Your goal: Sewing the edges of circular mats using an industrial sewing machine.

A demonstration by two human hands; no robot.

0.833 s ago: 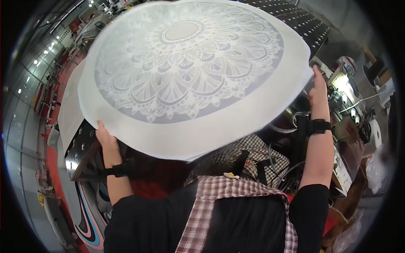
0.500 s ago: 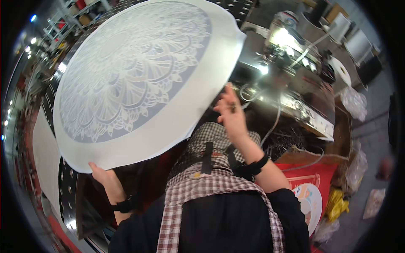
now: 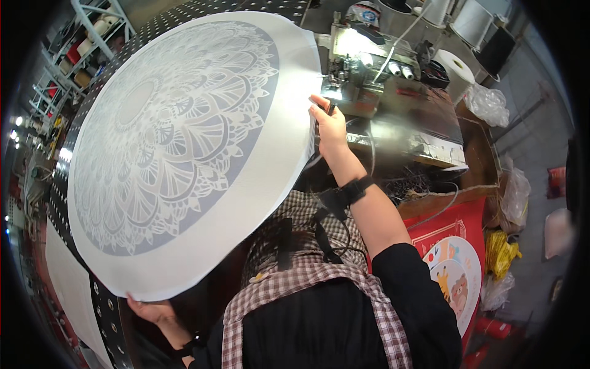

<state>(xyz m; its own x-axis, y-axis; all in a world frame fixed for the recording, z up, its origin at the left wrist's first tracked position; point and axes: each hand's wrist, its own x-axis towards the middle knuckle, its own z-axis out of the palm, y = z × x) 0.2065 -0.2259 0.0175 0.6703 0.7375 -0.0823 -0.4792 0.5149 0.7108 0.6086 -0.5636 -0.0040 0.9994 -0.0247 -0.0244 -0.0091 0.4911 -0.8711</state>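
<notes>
No words, numbers or signs could be read for certain. Toward four o'clock, a red sheet (image 3: 472, 221) bore pale line marks like lettering, too small to make out. Near one o'clock, a small white, blue and red packet (image 3: 364, 12) showed blurred printing, and a red packet (image 3: 556, 182) at three o'clock was equally unclear.

The left hand (image 3: 152, 310) and right hand (image 3: 330, 126) hold a round patterned mat (image 3: 184, 154) overhanging the desk's (image 3: 106, 304) near edge; a sewing machine (image 3: 353, 64) stands past the right edge.
</notes>
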